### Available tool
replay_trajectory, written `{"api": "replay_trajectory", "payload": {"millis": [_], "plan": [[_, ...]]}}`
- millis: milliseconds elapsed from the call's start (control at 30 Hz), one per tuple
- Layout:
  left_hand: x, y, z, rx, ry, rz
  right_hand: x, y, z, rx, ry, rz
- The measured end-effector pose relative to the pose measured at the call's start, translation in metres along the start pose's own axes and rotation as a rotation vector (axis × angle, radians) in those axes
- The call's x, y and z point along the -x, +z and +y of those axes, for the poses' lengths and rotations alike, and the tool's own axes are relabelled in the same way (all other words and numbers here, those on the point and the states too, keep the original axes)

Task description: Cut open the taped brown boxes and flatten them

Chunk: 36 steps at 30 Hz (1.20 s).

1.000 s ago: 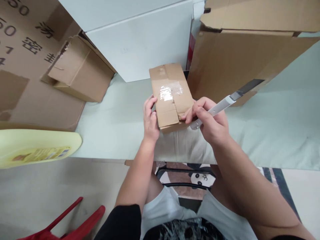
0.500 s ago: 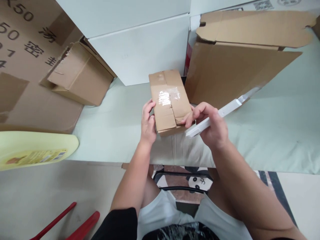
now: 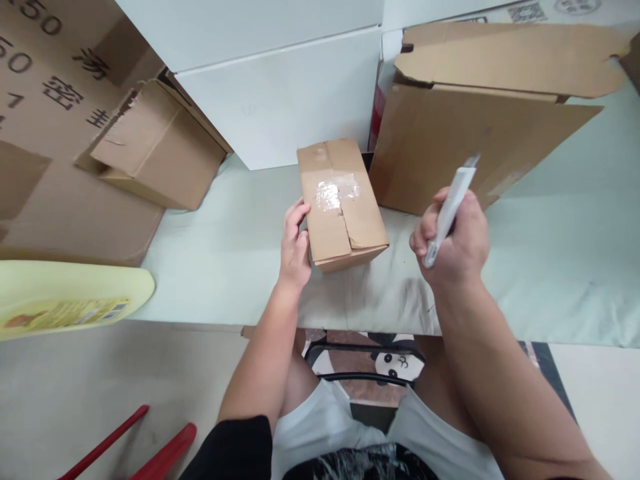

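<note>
A small taped cardboard box [image 3: 343, 203] stands on the pale green table [image 3: 225, 247] in front of me. My left hand [image 3: 295, 243] rests against the box's left side, fingers curled on its edge. My right hand [image 3: 453, 243] is to the right of the box and apart from it, closed around a white utility knife [image 3: 450, 207] that points up and away. The clear tape patch on the box top shines.
A large open cardboard box [image 3: 475, 127] stands at the back right, a white box [image 3: 280, 87] behind the small one, a torn carton [image 3: 155, 147] at the back left. A yellow lid-like object [image 3: 70, 300] lies at left. Red bars [image 3: 150, 447] show on the floor.
My right hand has pulled away from the box's near right corner to the right, swinging the knife from lying sideways to pointing upward. The left hand stays on the box.
</note>
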<state>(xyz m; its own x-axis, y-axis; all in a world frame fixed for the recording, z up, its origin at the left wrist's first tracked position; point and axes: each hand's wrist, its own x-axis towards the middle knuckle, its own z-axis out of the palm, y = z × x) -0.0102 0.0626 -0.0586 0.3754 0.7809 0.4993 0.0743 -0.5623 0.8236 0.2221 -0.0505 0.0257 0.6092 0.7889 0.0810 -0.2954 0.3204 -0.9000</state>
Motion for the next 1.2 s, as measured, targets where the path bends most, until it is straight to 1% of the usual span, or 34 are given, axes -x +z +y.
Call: {"api": "replay_trajectory", "payload": {"millis": [67, 133, 200, 267, 433, 500, 567, 633, 700, 767, 867, 933, 1000, 1033, 1133, 1200], "plan": [[-0.001, 0.000, 0.002, 0.003, -0.005, 0.015, 0.004, 0.004, 0.000, 0.058, -0.029, -0.027], [-0.002, 0.001, 0.005, -0.007, 0.029, 0.050, 0.007, 0.008, 0.001, 0.081, -0.050, -0.083], [-0.003, 0.001, 0.007, -0.029, 0.076, 0.075, 0.008, 0.008, 0.001, 0.081, -0.045, -0.145], [-0.004, 0.001, 0.007, -0.045, 0.088, 0.079, 0.009, 0.008, 0.001, 0.073, -0.028, -0.181], [-0.003, 0.001, 0.003, -0.019, 0.050, 0.051, 0.009, 0.007, 0.002, 0.039, -0.041, -0.158], [-0.003, 0.000, 0.003, -0.017, 0.072, 0.046, 0.008, 0.005, 0.002, -0.006, -0.046, -0.150], [-0.003, 0.000, 0.006, -0.042, 0.109, 0.034, 0.006, 0.001, 0.003, -0.069, -0.015, -0.185], [-0.004, 0.001, 0.013, -0.081, 0.159, 0.016, 0.003, -0.004, 0.001, -0.117, 0.021, -0.227], [-0.005, 0.004, 0.023, -0.128, 0.223, -0.004, 0.000, -0.007, -0.004, -0.143, 0.031, -0.237], [-0.005, 0.009, 0.035, -0.186, 0.307, -0.024, -0.002, -0.005, -0.012, -0.176, 0.017, -0.196], [-0.004, 0.019, 0.053, -0.261, 0.433, -0.025, 0.002, 0.004, -0.028, -0.179, -0.010, -0.126], [-0.001, 0.026, 0.062, -0.297, 0.480, -0.012, 0.009, 0.011, -0.038, -0.134, -0.107, -0.101], [0.003, 0.032, 0.067, -0.318, 0.502, -0.025, 0.018, 0.016, -0.044, -0.031, -0.204, -0.128], [0.004, 0.034, 0.068, -0.323, 0.505, -0.041, 0.022, 0.017, -0.046, 0.057, -0.218, -0.155], [0.007, 0.037, 0.069, -0.322, 0.492, -0.082, 0.030, 0.017, -0.047, 0.410, -0.193, -0.247], [0.006, 0.037, 0.069, -0.320, 0.488, -0.093, 0.030, 0.017, -0.046, 0.605, -0.243, -0.259]]}}
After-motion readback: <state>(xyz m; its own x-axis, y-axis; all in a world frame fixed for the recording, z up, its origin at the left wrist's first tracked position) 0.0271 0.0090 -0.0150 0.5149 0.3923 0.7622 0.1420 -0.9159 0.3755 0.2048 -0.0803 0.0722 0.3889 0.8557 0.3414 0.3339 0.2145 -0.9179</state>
